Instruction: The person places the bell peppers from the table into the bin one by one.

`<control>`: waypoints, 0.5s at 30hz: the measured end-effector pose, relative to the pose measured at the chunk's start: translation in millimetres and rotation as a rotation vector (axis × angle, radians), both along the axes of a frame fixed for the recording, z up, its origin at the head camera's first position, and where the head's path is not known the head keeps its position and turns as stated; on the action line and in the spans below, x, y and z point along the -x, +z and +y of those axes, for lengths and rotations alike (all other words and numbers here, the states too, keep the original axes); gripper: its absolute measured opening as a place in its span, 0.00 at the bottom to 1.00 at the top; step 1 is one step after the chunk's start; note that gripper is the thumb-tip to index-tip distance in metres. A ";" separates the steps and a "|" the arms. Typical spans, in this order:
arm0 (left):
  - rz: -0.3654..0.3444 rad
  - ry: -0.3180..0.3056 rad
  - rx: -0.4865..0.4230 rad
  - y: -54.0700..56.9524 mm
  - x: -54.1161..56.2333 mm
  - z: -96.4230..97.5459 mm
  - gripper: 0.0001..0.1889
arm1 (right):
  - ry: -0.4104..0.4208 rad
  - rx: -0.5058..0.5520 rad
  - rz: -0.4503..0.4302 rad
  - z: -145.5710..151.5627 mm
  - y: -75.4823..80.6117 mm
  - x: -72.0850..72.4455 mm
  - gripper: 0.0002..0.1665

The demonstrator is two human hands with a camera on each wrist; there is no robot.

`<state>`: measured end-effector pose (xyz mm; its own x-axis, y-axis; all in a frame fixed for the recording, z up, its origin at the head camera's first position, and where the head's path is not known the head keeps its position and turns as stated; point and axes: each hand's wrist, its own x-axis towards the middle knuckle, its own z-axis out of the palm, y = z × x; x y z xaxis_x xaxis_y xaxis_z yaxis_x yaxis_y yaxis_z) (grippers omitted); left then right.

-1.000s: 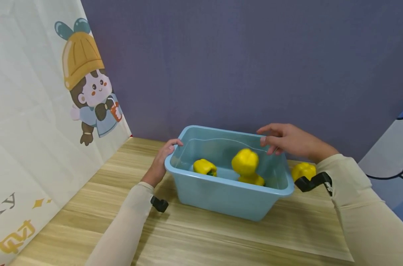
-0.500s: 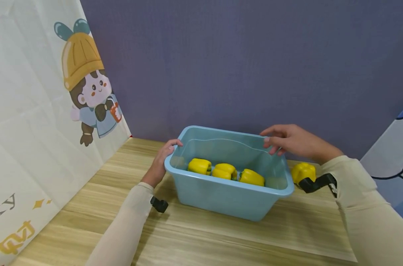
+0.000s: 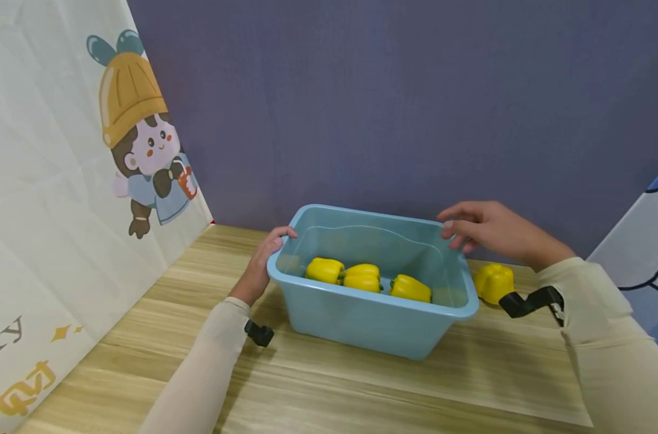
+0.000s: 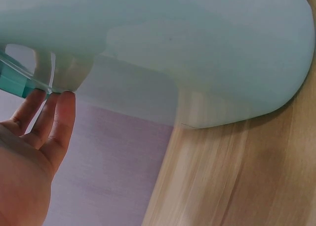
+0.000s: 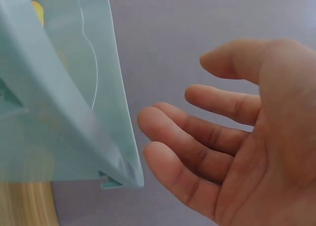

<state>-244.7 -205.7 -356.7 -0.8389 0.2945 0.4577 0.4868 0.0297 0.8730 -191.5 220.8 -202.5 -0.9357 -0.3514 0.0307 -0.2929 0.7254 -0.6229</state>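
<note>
A light blue plastic tub [image 3: 361,322] stands on the wooden table with three yellow bell peppers inside. The left bell pepper [image 3: 324,270] and the middle bell pepper [image 3: 362,278] lie close together, while the right bell pepper [image 3: 411,289] sits a little apart. My left hand [image 3: 262,263] grips the tub's left rim; from below, its fingertips [image 4: 64,100] show right at the rim. My right hand [image 3: 494,232] holds nothing, its fingers loosely bent beside the tub's back right corner. Beneath that wrist, a fourth yellow bell pepper [image 3: 494,283] rests on the table outside the tub.
A dark blue-grey panel [image 3: 394,108] rises right behind the tub. To the left is a white sheet [image 3: 41,181] printed with a cartoon figure. The wooden tabletop [image 3: 329,392] extends in front. A black wrist mount [image 3: 529,301] sits near the outside pepper.
A yellow bell pepper dropped into the tub and settled in the middle, where it shifted slightly left. My right hand has drawn away to the right. The left hand stays on the rim.
</note>
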 end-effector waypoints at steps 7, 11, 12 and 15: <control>0.021 -0.008 -0.034 -1.3 1.4 0.4 0.24 | -0.044 -0.005 0.022 8.4 -3.7 -1.9 0.27; 0.027 -0.008 -0.040 -1.5 1.8 0.7 0.24 | -0.072 0.001 0.030 15.3 -7.9 -2.5 0.26; 0.027 -0.006 -0.038 -1.4 1.6 0.7 0.24 | -0.076 0.002 0.034 16.9 -9.0 -2.6 0.26; 0.024 -0.003 -0.033 -0.4 0.6 0.7 0.24 | -0.087 0.011 0.045 20.8 -11.8 -4.1 0.26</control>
<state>-245.3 -205.0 -357.1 -0.8265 0.2816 0.4875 0.5081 0.0001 0.8613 -187.4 241.6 -214.4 -0.9602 -0.2683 0.0772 -0.2573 0.7427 -0.6182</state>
